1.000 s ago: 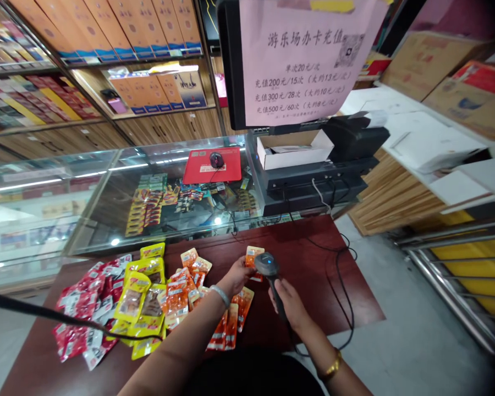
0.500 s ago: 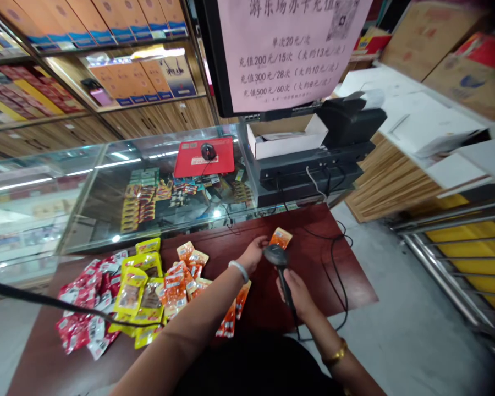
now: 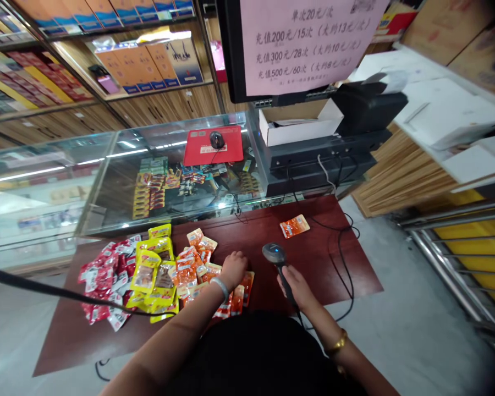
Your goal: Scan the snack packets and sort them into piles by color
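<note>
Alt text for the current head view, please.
A person's right hand holds a barcode scanner above a dark red table, while the left hand is at a pile of orange packets. Yellow packets and red packets lie to its left; a single orange packet lies apart, beyond the scanner.

A shop
Boxed goods (image 3: 132, 63) fill the shelves (image 3: 74, 58), a glass display case (image 3: 107, 187) stands below, a pink notice (image 3: 305, 52) lists prices, and a handheld scanner (image 3: 274, 253) is out.
</note>
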`<control>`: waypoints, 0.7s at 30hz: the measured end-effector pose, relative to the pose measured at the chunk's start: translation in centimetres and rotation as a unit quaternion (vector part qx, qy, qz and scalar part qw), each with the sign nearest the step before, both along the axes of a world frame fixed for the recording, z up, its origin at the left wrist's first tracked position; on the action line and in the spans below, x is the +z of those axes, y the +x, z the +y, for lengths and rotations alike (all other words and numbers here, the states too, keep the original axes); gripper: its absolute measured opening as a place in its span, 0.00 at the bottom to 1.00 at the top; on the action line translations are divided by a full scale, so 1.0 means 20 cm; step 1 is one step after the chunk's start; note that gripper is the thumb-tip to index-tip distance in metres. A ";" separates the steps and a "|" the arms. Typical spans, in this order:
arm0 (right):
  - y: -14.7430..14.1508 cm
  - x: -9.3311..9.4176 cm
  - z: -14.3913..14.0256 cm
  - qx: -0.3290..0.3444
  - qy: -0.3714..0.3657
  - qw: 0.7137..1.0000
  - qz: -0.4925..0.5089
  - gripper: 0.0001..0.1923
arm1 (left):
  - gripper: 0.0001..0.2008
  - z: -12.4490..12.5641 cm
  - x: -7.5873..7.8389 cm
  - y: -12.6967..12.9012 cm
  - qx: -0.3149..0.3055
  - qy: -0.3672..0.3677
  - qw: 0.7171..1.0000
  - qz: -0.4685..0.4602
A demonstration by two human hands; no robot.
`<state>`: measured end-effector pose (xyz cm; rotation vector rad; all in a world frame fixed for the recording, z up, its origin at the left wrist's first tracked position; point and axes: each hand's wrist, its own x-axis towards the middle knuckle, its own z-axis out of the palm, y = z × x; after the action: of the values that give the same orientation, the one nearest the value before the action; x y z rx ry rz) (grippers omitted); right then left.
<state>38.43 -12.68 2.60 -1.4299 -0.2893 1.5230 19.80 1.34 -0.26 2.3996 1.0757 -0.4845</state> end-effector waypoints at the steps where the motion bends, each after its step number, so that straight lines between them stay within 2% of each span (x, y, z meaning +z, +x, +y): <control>1: -0.01 0.00 0.00 0.007 0.001 1.000 -0.004 0.26 | 0.07 0.00 -0.02 -0.01 0.022 -0.022 0.999 -0.005; 4: -0.04 -0.01 -0.02 0.019 0.003 1.000 -0.019 0.26 | 0.06 0.05 -0.10 -0.03 0.147 -0.080 0.985 -0.043; 6: -0.05 -0.01 -0.03 0.019 0.001 0.999 -0.026 0.26 | 0.05 0.10 -0.16 -0.03 0.250 -0.103 0.957 -0.109; 7: -0.06 0.00 -0.03 0.019 -0.001 0.999 -0.030 0.27 | 0.06 0.11 -0.18 -0.03 0.302 -0.119 0.933 -0.153; 10: -0.07 0.02 -0.04 0.022 -0.007 0.999 -0.032 0.27 | 0.06 0.15 -0.22 -0.01 0.429 -0.192 0.841 -0.269; 12: -0.08 0.03 -0.04 0.022 -0.014 0.999 -0.025 0.28 | 0.09 0.15 -0.24 -0.01 0.463 -0.223 0.807 -0.292; 14: -0.09 0.03 -0.04 0.020 -0.024 0.999 -0.015 0.29 | 0.11 0.14 -0.24 -0.01 0.467 -0.242 0.805 -0.273; 18: -0.11 0.02 -0.05 0.029 -0.033 0.999 -0.007 0.30 | 0.05 0.12 -0.23 0.00 0.476 -0.291 0.799 -0.224; 21: -0.12 0.01 -0.06 0.059 -0.021 0.998 -0.010 0.30 | 0.06 0.09 -0.21 0.04 0.503 -0.336 0.754 -0.256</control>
<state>36.05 -13.79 2.79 -1.4848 -0.3616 1.6195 20.51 3.22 -4.48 0.9722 1.3947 0.1722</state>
